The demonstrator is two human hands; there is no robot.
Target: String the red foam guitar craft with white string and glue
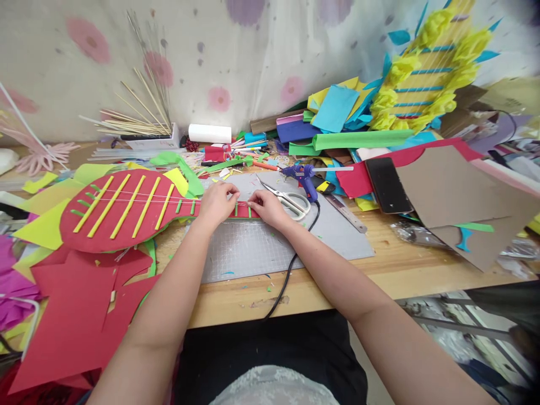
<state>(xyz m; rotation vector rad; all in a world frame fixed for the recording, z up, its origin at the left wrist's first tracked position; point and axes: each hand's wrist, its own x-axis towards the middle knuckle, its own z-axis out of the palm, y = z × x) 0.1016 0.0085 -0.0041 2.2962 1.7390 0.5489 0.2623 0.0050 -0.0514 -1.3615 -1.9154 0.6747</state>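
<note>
A red lute-shaped paper craft lies across the table, with yellow strips on its round body and short green strips along its narrow neck. Thin white strings run lengthwise over it. Above the neck, my left hand is closed, thumb and fingertips pinching the string. Close by on the right, my right hand pinches the string near the neck's end. White-handled scissors lie open just beyond my right hand. Behind them rests a blue glue gun holding a clear stick.
Beneath the neck lies a grey cutting mat, crossed by the glue gun's black cord. A metal ruler and a phone lie right. Red paper spreads over the left edge. A yellow-flowered craft stands behind.
</note>
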